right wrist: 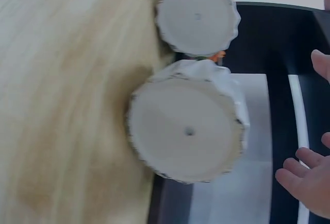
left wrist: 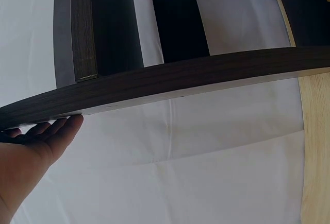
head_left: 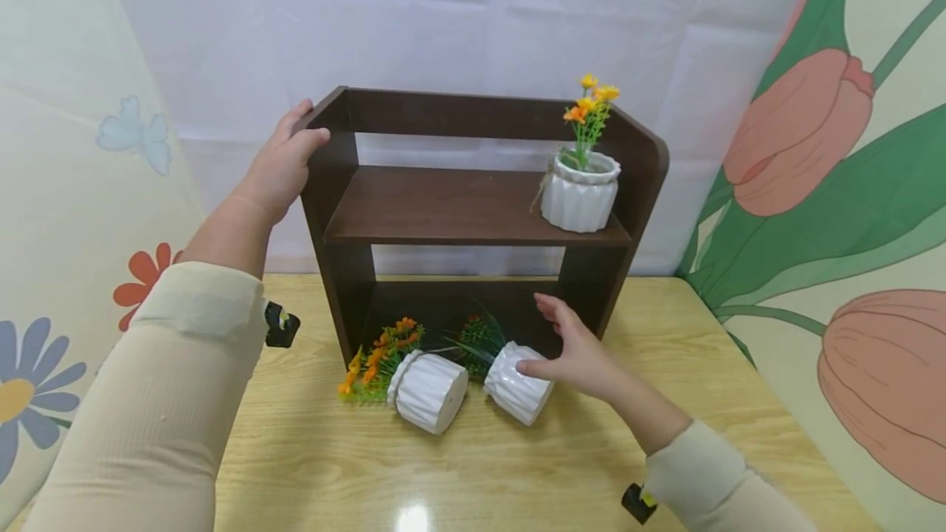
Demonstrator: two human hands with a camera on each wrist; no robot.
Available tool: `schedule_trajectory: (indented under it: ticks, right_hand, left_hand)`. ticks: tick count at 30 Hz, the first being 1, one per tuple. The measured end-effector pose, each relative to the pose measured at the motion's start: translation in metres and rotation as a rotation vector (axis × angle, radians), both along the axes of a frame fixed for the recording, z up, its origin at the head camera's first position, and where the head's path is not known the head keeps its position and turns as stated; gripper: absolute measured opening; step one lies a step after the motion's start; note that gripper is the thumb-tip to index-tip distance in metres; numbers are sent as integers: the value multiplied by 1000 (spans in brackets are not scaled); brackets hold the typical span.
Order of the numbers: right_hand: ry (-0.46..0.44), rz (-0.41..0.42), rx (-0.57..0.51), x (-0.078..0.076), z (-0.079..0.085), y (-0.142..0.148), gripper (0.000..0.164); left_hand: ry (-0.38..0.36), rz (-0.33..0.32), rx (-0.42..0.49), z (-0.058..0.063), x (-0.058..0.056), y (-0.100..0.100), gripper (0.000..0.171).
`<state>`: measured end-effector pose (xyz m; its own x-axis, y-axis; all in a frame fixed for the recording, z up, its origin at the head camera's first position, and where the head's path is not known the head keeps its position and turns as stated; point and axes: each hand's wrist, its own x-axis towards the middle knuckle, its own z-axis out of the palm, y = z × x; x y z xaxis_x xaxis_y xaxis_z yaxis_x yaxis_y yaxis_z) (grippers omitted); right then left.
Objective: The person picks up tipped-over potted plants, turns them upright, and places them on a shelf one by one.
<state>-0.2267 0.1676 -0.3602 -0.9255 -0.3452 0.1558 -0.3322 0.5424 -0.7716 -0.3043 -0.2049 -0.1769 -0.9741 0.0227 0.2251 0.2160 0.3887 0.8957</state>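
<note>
My left hand [head_left: 277, 167] grips the upper left side panel of a dark brown two-tier wooden shelf [head_left: 436, 204], thumb on the inner side. In the left wrist view its fingers [left wrist: 66, 134] lie against the panel's outer face. Spread and holding nothing, my right hand [head_left: 580, 360] hovers by a white ribbed flowerpot [head_left: 517, 384] tipped on its side, green leaves towards the shelf. In the right wrist view that pot's base faces the camera, apart from the fingers [right wrist: 304, 180]. Left of it lies another white flowerpot [head_left: 429, 391] with orange flowers.
A third white flowerpot [head_left: 580, 195] with yellow-orange flowers stands upright on the upper tier's right end. The shelf stands on a light wooden table [head_left: 473, 474], before a white cloth backdrop [head_left: 414, 15]. Flower-printed panels [head_left: 798, 146] flank the table.
</note>
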Motion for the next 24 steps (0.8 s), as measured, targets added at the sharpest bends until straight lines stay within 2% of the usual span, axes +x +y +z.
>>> schedule_trajectory:
  ticks: [9, 24]
  right_hand:
    - [-31, 6, 105, -5, -25, -4, 97]
    - [-20, 7, 200, -8, -39, -12, 98]
  left_hand:
    - [-2, -16, 17, -1, -1, -1, 68]
    - [-1, -11, 15, -2, -3, -1, 67]
